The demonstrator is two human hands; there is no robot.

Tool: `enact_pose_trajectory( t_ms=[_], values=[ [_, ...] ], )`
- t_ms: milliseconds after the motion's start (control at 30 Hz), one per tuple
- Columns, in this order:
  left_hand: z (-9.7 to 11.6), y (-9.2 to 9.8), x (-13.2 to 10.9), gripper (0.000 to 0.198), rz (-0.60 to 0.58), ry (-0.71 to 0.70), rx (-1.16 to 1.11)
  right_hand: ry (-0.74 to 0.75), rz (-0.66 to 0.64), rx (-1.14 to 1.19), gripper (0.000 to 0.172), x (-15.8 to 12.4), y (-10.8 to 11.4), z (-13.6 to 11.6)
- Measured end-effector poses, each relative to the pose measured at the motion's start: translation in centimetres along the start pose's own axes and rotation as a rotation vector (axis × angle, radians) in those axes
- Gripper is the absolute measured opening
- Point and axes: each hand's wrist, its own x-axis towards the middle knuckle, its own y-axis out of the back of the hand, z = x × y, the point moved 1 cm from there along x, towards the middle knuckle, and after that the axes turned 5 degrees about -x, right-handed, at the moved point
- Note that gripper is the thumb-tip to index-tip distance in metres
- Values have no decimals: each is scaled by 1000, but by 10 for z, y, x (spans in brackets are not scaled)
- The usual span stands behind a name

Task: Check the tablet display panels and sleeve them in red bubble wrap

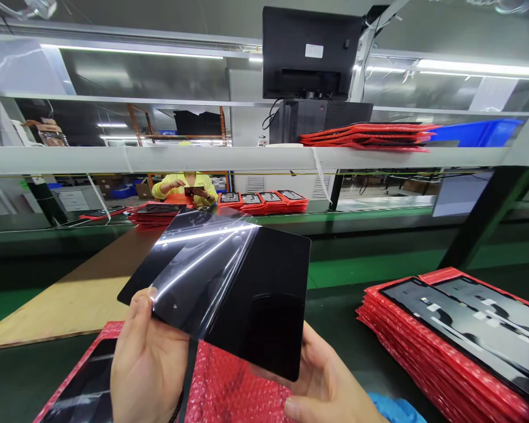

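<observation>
A glossy black tablet screen panel (pixel 268 288) is held tilted in front of me, above the bench. Clear protective film (pixel 207 258) is folded back over its left part, leaving the right part bare. My left hand (pixel 147 361) pinches the film's near corner between thumb and finger, its other fingers under the panel's near edge. My right hand (pixel 330 382) grips the panel at its near right corner, fingers partly hidden behind it. Below lies a red bubble-wrap sheet (pixel 233 385). Another black panel (pixel 86 382) rests on red wrap at lower left.
A tall stack of red bubble-wrap sleeves (pixel 397 341) with grey-backed screens stands at right, near a blue item (pixel 394 408). A wooden board (pixel 79 288) lies left. Across the bench, a person in yellow (pixel 183 185) handles a dark panel. A shelf beam (pixel 180 160) spans ahead.
</observation>
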Motion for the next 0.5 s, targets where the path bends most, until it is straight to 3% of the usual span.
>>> enact_pose_trajectory(
  t_ms=[233,500],
  values=[
    [5,-1,2,24,53,32,-67,-35,-22,-39,48,-3,1,0],
    [8,9,14,11,31,115,10,-53,38,-128,32,1,5,3]
  ],
)
